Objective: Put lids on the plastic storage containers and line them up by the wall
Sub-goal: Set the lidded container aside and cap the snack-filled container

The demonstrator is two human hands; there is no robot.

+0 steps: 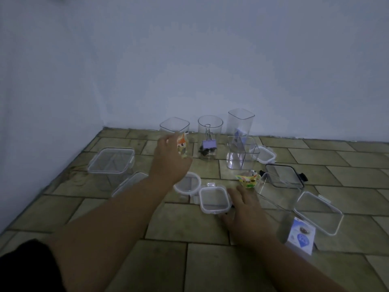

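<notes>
the left hand (pixel 170 159) has its grip around a tall open jar (pixel 174 135) while the right hand (pixel 245 204), fingers spread and empty, rests beside a small lid (pixel 214 200); a careless nudge could topple the neighbouring jars.

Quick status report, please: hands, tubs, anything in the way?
Left hand at open square tub. Right hand open beside small lid. Wall tubs unlidded; snack packet loose.

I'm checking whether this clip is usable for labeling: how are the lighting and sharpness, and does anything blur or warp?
Head view: dim, bluish, grainy light with blocky patches on the wall; the clear containers show faint edges, with a small bright glare on the floor; the left hand looks slightly motion-blurred; wide-angle bending curves the tile lines near the frame edges.
</notes>
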